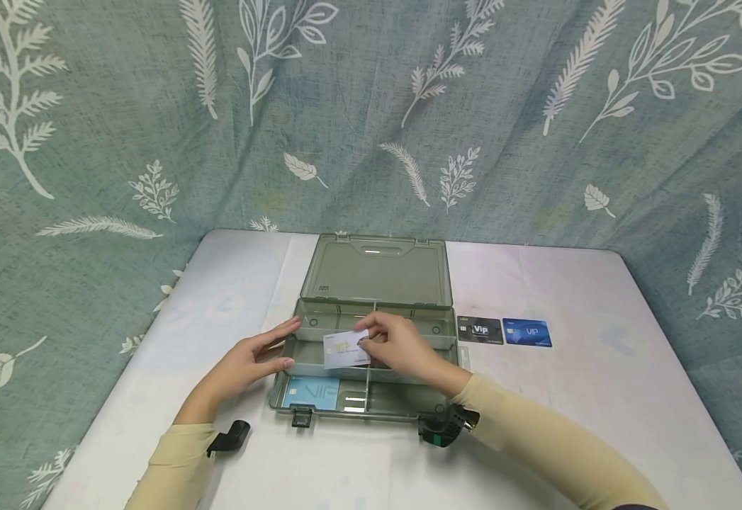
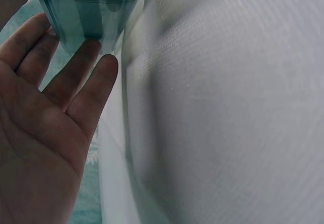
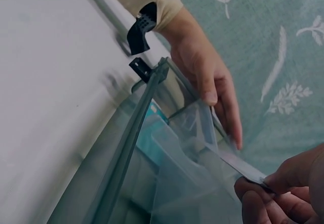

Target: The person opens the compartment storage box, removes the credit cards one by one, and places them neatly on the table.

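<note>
Between thumb and fingers, my right hand [image 1: 402, 347] pinches a white VIP card [image 1: 344, 348] by its right end, over the middle row of a clear grey-green divided plastic box [image 1: 371, 416]. In the right wrist view the card [image 3: 238, 164] appears nearly edge-on beside the dividers. My left hand [image 1: 243, 365] rests its straight fingers against the box's left side; in the left wrist view the fingers [image 2: 104, 77] are spread at the box wall [image 2: 81, 11]. A light blue VIP card [image 1: 312, 392] lies in the front left compartment.
The box's lid [image 1: 377, 269] lies folded back behind it. To the right, a black Vip card [image 1: 480, 330] and a blue VIP card [image 1: 527, 332] lie side by side on the white-covered table [image 1: 600, 411]. A leaf-patterned green cloth [image 1: 358, 142] hangs behind.
</note>
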Available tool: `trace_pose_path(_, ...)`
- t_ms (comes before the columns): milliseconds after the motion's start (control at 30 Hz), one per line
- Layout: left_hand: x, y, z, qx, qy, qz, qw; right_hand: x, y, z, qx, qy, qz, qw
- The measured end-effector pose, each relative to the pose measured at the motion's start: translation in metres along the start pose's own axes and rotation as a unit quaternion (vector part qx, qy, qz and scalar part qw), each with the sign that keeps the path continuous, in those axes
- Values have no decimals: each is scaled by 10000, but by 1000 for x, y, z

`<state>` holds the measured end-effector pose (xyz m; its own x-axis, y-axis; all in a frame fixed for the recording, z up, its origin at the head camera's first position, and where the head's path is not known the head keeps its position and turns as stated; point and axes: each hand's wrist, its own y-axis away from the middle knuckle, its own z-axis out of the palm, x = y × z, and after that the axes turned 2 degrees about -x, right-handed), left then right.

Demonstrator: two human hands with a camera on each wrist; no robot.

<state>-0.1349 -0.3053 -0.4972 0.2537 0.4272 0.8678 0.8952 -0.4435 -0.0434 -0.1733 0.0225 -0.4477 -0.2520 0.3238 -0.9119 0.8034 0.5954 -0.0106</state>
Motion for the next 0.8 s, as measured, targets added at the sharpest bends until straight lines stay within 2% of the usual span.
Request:
trace_pose_path(233, -1, 0, 0, 3, -25, 15, 10000, 6, 11, -14, 103, -46, 162, 9998)
trace_pose_path(400, -1, 0, 0, 1, -16, 16, 10000, 7, 20, -23, 167, -316, 356, 9987)
trace_pose_path(800, -1, 1, 0, -17, -31, 6, 10000, 21, 42, -49, 217, -484, 435, 9976)
